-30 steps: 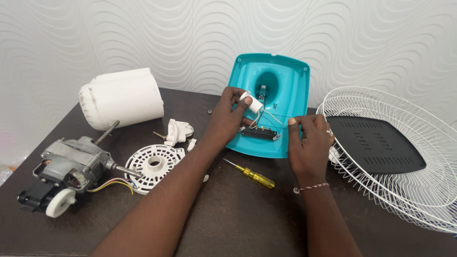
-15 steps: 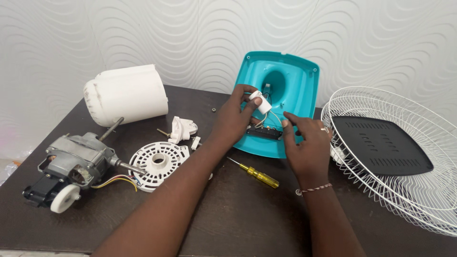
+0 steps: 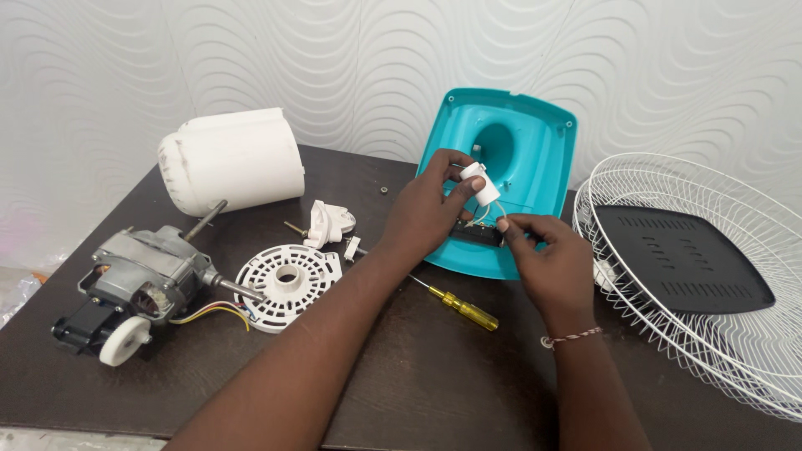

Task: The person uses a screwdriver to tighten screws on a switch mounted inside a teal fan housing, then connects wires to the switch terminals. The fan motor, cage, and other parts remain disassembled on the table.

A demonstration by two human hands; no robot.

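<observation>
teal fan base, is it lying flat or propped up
Propped up. The teal base stands tilted with its hollow underside facing the camera, lower edge on the table, while the left hand lifts a white capacitor from it.

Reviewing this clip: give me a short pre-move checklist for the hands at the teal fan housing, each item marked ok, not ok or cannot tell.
1. Left hand has the small white cylinder part pinched between thumb and fingers: ok.
2. Right hand pinches a thin white wire running from that part: ok.
3. Teal housing steady, propped tilted against the wall: cannot tell.
4. Yellow-handled screwdriver lies on the table near both hands: ok.
5. Wire ends joined to the dark block inside the housing: cannot tell, fingers cover it.
6. Motor and white wire guard lie apart from the hands: ok.
</observation>
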